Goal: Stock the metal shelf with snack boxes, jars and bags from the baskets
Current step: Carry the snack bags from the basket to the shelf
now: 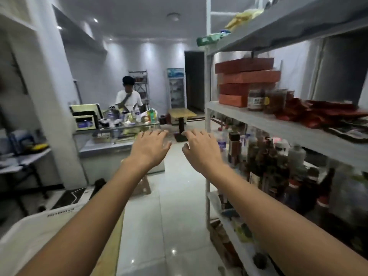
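Observation:
The metal shelf (258, 116) runs along the right side. Its middle level holds a stack of red snack boxes (247, 80), jars (256, 99) with dark contents and red bags (318, 112). Bottles crowd the level below. Both my arms stretch forward over the aisle. My left hand (150, 147) and my right hand (200, 149) hover side by side with fingers spread, palms down, holding nothing. My right hand is just left of the shelf's front post. No basket is clearly in view.
A white plastic container (39, 226) sits at the lower left. Ahead is a glass counter (119, 132) cluttered with goods, with a person in a white shirt (128, 96) behind it. A small wooden table (181, 113) stands further back. Glossy tiled floor lies between.

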